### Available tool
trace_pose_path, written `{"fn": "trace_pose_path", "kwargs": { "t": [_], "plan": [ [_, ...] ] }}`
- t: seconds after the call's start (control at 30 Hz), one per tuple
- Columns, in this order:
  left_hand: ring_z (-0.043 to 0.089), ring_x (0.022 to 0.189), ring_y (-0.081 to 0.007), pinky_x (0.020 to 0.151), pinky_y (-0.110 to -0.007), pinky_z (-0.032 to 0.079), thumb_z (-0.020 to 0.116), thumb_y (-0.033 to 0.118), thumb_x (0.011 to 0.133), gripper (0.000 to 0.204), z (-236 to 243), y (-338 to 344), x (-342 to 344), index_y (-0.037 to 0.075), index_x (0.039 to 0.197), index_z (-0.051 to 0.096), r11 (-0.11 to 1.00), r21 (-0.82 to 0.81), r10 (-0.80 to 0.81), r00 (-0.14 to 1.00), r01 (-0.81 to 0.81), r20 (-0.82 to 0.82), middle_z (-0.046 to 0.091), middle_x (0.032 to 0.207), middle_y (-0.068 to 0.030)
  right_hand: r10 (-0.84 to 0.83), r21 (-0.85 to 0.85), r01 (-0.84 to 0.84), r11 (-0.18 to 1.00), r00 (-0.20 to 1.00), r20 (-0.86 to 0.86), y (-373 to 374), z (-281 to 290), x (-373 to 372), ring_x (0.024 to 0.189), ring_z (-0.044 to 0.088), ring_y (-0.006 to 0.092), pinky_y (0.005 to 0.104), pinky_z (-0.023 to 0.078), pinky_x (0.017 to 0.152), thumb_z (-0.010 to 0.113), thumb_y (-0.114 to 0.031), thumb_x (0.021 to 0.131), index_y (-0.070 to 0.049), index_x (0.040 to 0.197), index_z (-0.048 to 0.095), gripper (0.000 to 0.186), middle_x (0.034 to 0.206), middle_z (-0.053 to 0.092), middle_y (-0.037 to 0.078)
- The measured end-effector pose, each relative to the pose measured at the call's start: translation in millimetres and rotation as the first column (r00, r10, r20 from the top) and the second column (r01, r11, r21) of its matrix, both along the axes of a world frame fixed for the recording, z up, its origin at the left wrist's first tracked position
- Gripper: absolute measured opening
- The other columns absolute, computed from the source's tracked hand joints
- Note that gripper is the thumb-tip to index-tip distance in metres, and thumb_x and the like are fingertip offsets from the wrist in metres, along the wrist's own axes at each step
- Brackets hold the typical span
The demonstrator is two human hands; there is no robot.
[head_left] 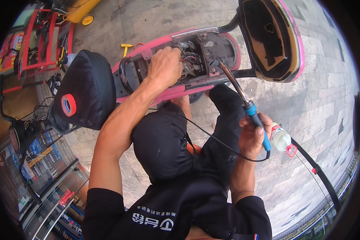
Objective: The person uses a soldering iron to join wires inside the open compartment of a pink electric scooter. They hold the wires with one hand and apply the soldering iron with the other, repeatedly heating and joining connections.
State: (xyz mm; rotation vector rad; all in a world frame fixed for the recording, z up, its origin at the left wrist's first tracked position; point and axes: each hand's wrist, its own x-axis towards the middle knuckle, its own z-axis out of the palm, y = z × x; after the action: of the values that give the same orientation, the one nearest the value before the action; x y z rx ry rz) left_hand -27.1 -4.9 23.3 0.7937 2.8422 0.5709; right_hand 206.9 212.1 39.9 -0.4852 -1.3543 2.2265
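My right hand (254,136) is closed around the blue handle of a soldering iron (250,109). Its metal barrel slants up and left, the tip over the opened body of a pink scooter (170,97). From the handle's lower end a black cord (212,135) loops left past my legs. At the scooter's open compartment, my left hand (166,66) has its fingers curled in beside a tangle of wires (191,56). The back of the hand hides its fingertips, so what they grip cannot be made out.
Left of the scooter, a red tape roll (69,105) lies on a black padded seat (94,88). A pink-edged hollow shell (274,44) sits at upper right. Beyond my right hand is a clear bottle (282,138). A yellow-headed tool (126,49) and red metal rack (42,44) are farther off.
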Motion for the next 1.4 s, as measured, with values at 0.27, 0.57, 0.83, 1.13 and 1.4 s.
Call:
{"fn": "trace_pose_path", "kwargs": {
  "t": [0.27, 0.57, 0.83, 1.13, 1.4],
  "plan": [
    [0.064, 0.079, -0.0349, 0.072, -0.046, 0.051, 0.069, 0.01, 0.081, 0.012, -5, -2, 4, 0.003, 0.086, 0.061, 0.978, 0.144, 0.123, 0.974, -0.152, 0.188, 0.062, 0.078, -0.0148, 0.06, -0.008, -0.061, 0.998, 0.993, -0.106, 2, 0, -1, 0.084, 0.066, 0.0219, 0.0351, 0.056, 0.075, 0.068, -0.026, 0.095, 0.001, 0.119, 0.053, 0.039, 0.105, 0.063, 0.018],
    [0.067, 0.071, -0.0236, 0.07, -0.036, 0.052, 0.067, 0.014, 0.087, 0.022, -15, -15, -10, -0.002, 0.101, 0.073, 0.95, 0.225, 0.09, 0.881, -0.215, 0.464, 0.07, 0.078, -0.0156, 0.176, 0.073, -0.165, 0.984, 0.965, -0.193, -4, 16, 1, 0.09, 0.065, 0.0181, 0.033, 0.053, 0.083, 0.06, -0.017, 0.099, 0.003, 0.12, 0.054, 0.03, 0.104, 0.064, 0.015],
    [0.059, 0.076, -0.012, 0.071, -0.029, 0.046, 0.07, 0.013, 0.087, 0.02, -21, -10, -24, -0.005, 0.096, 0.074, 0.907, 0.196, 0.121, 0.678, -0.372, 0.725, 0.07, 0.083, -0.0039, 0.089, 0.026, -0.086, 0.996, 0.982, -0.169, -13, 22, 11, 0.088, 0.066, 0.0181, 0.0326, 0.054, 0.081, 0.061, -0.021, 0.098, 0.003, 0.12, 0.054, 0.033, 0.098, 0.067, 0.014],
    [0.06, 0.081, -0.0108, 0.077, -0.026, 0.045, 0.068, 0.014, 0.089, 0.012, -26, -10, -29, 0.002, 0.091, 0.071, 0.87, 0.185, 0.086, 0.51, -0.456, 0.856, 0.068, 0.085, -0.0012, 0.012, 0.002, -0.012, 1.0, 0.986, -0.165, -2, 23, 20, 0.082, 0.063, 0.0222, 0.0364, 0.053, 0.077, 0.065, -0.029, 0.096, 0.003, 0.121, 0.053, 0.042, 0.099, 0.062, 0.016],
    [0.062, 0.095, -0.0148, 0.088, -0.029, 0.047, 0.066, 0.012, 0.091, 0.022, 8, 5, -26, -0.002, 0.107, 0.072, 0.85, 0.142, 0.087, 0.401, -0.508, 0.912, 0.072, 0.101, -0.0067, -0.02, -0.038, 0.014, 0.999, 0.989, -0.147, 3, 16, 16, 0.082, 0.064, 0.023, 0.0369, 0.054, 0.074, 0.068, -0.031, 0.093, 0.004, 0.121, 0.052, 0.047, 0.104, 0.061, 0.018]
  ]
}}
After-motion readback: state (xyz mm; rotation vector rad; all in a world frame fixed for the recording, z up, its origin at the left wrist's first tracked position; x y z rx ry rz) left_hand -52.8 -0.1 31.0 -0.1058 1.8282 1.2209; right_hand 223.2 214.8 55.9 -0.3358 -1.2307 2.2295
